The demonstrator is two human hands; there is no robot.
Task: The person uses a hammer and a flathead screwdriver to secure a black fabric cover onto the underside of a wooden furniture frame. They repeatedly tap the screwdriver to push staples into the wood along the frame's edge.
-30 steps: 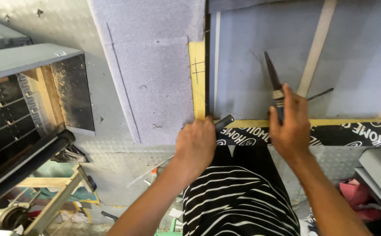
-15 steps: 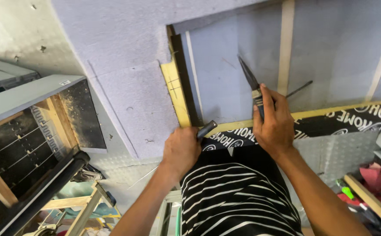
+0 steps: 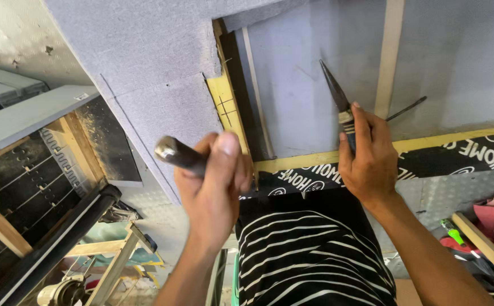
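The long-nosed pliers [image 3: 338,105] stood point-up against the grey fabric panel [image 3: 315,85], just right of the yellow wooden frame strip [image 3: 227,105]; stiff, slim steel, they looked best held low on the handles. The right hand [image 3: 369,161] was closed around those handles. Left of the strip, the left hand [image 3: 216,181] was clenched on a dark, round-ended tool handle [image 3: 176,154], seemingly heavy and smooth.

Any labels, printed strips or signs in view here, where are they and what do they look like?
Printed strip: black band with white lettering, running along the frame's lower edge behind the right hand.
Small label: white tag on the grey panel's edge, left side.
No screens or packages visible.
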